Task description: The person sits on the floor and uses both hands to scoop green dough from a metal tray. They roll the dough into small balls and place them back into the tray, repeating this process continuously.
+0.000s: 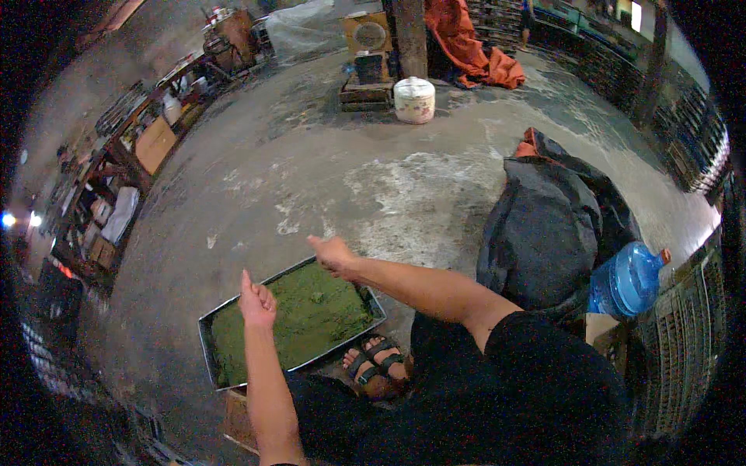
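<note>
A shallow rectangular metal tray (pixel 203 342) lies in front of me, filled with a layer of green, crumbly or powdery material (pixel 307 318). Over its left part is my left hand (pixel 258 301), curled into a fist with one finger stretched out away from me. My right hand (pixel 332 256) is above the tray's far edge, also closed, one finger pointing left. Nothing shows in either hand. Whether they touch the green material cannot be made out, though they look raised above it. Part of a wooden box (pixel 241 419) shows by the tray's near left corner.
My sandalled feet (pixel 374 361) are beside the tray. To the right lie a large dark sack (pixel 544 233) and a blue water jug (pixel 628 281). A white tub (pixel 414 101) stands farther off, near a post (pixel 409 39). Cluttered shelves (pixel 116 155) line the left side.
</note>
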The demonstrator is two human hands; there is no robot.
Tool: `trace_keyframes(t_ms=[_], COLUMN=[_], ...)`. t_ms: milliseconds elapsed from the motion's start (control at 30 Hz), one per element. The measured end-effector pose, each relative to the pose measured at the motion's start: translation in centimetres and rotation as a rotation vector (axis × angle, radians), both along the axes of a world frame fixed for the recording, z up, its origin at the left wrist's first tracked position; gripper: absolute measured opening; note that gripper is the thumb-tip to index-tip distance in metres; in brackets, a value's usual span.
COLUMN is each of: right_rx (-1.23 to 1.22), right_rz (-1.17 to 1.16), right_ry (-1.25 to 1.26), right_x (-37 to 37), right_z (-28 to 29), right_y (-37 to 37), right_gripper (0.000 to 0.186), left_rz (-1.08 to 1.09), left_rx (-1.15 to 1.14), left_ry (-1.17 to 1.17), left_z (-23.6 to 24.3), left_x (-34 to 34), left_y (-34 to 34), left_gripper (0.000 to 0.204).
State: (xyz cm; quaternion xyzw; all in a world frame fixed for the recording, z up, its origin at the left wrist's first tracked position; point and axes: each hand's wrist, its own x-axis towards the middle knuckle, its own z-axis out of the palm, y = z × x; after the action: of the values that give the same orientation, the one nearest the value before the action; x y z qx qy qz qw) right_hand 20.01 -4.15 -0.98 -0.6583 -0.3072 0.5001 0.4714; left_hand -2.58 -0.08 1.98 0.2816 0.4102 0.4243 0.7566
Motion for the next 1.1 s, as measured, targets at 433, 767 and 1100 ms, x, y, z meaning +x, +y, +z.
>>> trace_keyframes(t_ms=[433,767,1100], right_rx=[-0.016,0.561,0.503], right_rz=[0.058,0.372,0.344], right_ry=[0.076,-0.752,-0.89], right_x=[1.4,-3.0,-2.4], right_z=[2.0,3.1,3.4], right_y=[-2.4,-4.7,-4.9], right_gripper=[0.049,0.034,0.034], left_rz=[-0.155,-0.3,-0.438], left_rx=[-0.082,-0.113,0.103], left_ry=[0.146,0.118,0.022], left_z=[0.4,-2.3,-2.8], left_x=[2.1,3.5,3.9], left_y=[-0.6,-0.2,-0.3], left_gripper=[0.049,0.031,0.023])
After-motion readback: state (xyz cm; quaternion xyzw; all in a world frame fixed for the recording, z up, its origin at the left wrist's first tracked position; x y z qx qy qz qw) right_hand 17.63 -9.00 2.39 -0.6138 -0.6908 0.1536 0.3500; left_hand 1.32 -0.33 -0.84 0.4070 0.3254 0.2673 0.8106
